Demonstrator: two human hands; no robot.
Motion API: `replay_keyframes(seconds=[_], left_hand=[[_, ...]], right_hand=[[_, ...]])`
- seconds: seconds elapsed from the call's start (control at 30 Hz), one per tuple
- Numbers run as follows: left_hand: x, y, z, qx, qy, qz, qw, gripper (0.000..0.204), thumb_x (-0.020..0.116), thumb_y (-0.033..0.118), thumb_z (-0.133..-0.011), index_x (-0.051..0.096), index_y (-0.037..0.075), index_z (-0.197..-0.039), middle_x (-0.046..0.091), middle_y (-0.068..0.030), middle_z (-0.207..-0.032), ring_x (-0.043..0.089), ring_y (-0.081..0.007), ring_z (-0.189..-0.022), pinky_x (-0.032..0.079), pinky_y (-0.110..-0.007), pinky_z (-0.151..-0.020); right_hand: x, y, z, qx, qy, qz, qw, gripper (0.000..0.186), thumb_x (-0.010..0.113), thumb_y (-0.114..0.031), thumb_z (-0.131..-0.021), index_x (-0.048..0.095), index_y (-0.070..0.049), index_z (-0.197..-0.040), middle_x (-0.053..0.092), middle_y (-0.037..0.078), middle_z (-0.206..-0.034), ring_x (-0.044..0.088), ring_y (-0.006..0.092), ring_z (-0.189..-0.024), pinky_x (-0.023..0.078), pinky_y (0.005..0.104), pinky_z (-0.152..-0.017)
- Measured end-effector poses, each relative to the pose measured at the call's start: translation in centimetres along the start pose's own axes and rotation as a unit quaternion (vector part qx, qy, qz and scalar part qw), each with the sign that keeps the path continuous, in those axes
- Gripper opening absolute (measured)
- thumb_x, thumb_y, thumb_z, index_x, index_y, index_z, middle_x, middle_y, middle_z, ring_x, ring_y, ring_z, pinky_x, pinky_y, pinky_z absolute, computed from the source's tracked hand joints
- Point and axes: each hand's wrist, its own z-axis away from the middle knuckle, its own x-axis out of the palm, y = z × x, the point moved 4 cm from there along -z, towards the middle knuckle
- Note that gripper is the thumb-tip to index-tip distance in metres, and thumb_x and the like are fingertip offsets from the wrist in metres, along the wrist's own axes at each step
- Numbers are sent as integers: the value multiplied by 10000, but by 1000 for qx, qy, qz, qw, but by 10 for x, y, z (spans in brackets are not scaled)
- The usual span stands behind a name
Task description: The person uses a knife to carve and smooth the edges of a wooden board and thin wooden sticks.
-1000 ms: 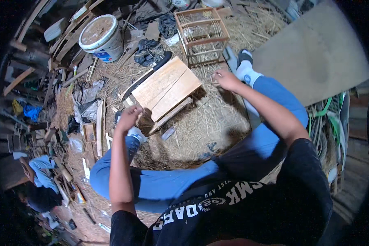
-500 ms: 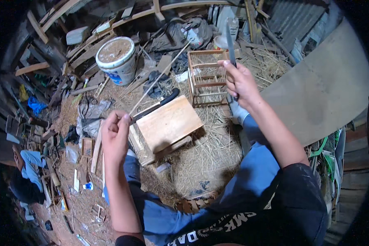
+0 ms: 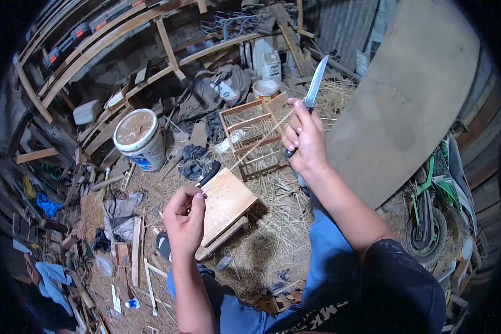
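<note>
A: Knife first, how does it look?
B: The knife has a shiny, slim blade with a pointed tip and a dark handle. It's raised, tip up and leaning right, above the slatted wooden frame.
A: And the fingers?
B: Right hand is curled round the knife handle, index finger up near the blade's base. Left hand has thumb and index pinched on the near end of a thin stick: pale, straight, slanting up toward the right hand.
A: Changes from half a second ago?
B: Knife was nearly vertical; now it leans right. Stick tip stood clear, left of the right hand; now it points at that hand. Left hand now overlaps the wooden block.
A: Hard to see?
B: Stick blurs into the block's top near the fingers, and its far end is unclear by the right hand. Knife handle's mostly covered by fingers. Left forearm's cut off below.
</note>
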Motion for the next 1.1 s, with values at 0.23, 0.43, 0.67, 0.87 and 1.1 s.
replay_keyframes(seconds=[0.23,0.43,0.67,0.87,1.1], left_hand=[[3,-12,-3,-19,0,-64,998,81,597,55,-950,585,8,-886,525,36,-724,473,-32,-676,383,-206,-617],[-14,-22,0,-20,29,-96,995,96,593,71,-941,591,-3,-880,544,-7,-708,487,-73,-668,416,-240,-630],[-16,-16,2,38,28,-286,957,143,632,116,-885,655,-21,-918,665,-152,-803,644,-305,-756,503,-391,-717],[-1,-12,8,3,-33,-215,976,180,622,151,-946,664,-24,-959,693,-127,-853,660,-193,-783,512,-312,-722],[11,-11,15,10,-26,-127,992,132,595,94,-979,634,-31,-972,662,-81,-797,641,-124,-761,505,-276,-720]], right_hand=[[-17,-2,-11,-39,39,9,998,197,608,-269,-996,567,-94,-1075,445,-39,-704,353,54,-437,284,232,-387],[-18,4,-12,-51,59,49,996,180,600,-258,-996,553,-98,-1063,502,-10,-799,388,64,-461,299,229,-392],[6,22,0,-42,-23,119,992,179,576,-257,-1016,505,-94,-1031,486,-11,-741,367,45,-427,287,219,-362],[28,48,22,-9,-120,162,979,168,547,-229,-1030,551,-62,-1052,542,3,-774,362,31,-421,295,200,-364],[33,72,44,47,-197,156,967,197,540,-235,-1033,571,-43,-1067,583,16,-799,397,23,-448,300,193,-377]])
